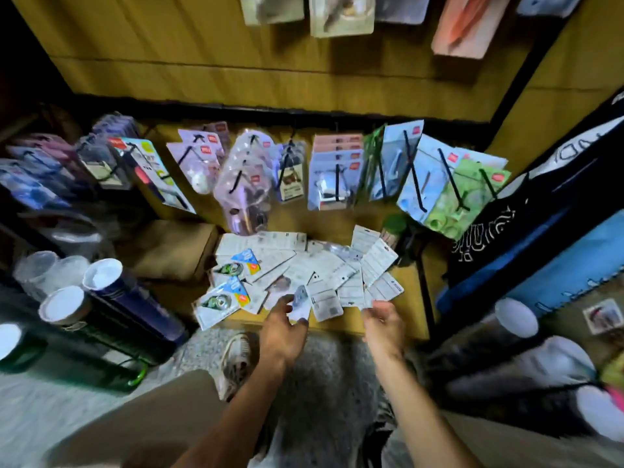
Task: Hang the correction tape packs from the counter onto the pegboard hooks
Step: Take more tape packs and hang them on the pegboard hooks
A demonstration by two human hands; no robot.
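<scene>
We work at a low yellow-brown counter [398, 312] set against a panelled display wall, with black pegboard hooks [413, 179] projecting from the wall at 12 o'clock. The correction tape packs [297, 265] lie in a loose, overlapping heap at the counter's centre, most of them back-side up, two near 9 o'clock of the heap showing their printed fronts. The heap sits directly below the hooks, which we judge keeps each lift short.

Our left hand [282, 327] reaches to the heap's 6 o'clock edge — thumb and fingers curled onto one pack [301, 304], apparently pinching it by its near end. Our right hand [383, 324] hovers at 5 o'clock of the heap with fingers loosely bent; they meet the edge of the nearest card, but blur prevents us from telling whether it holds anything.

The hooks already carry hung stock [334, 172] in dense rows, so we judge that a free hook must be located before lifting. A cardboard box [172, 249] sits just beside the heap at 9 o'clock. Capped tubes [111, 288] stand on the floor at 8 o'clock, more at 4 o'clock, and dark printed bags [526, 211] crowd 3 o'clock — these narrow the approach on both sides.
</scene>
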